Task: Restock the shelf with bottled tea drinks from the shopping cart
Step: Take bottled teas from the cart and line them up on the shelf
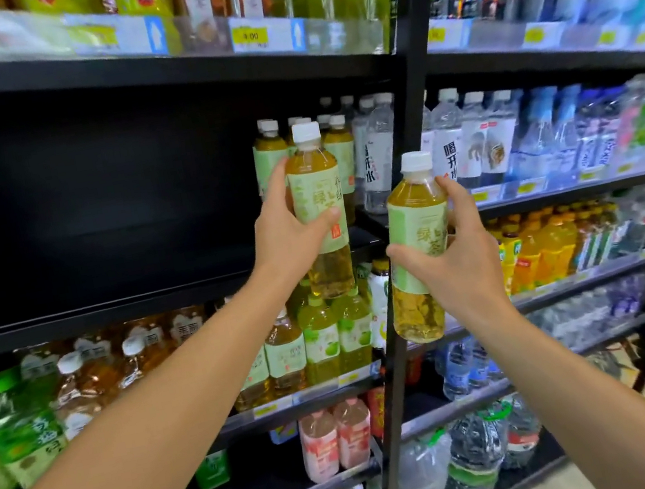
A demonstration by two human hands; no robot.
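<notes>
Amber tea fills both bottles: left hand (288,229) fingers wrap one bottle (319,210) upright near the shelf (108,312) front edge, right hand (457,259) fingers clasp the spare bottle (417,253), seemingly waiting.

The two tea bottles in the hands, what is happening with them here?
A person is stocking a shelf. The left hand holds one green tea bottle up by the matching bottles on the mostly bare black shelf. The right hand holds a second tea bottle lower, in front of the shelf upright.
</notes>
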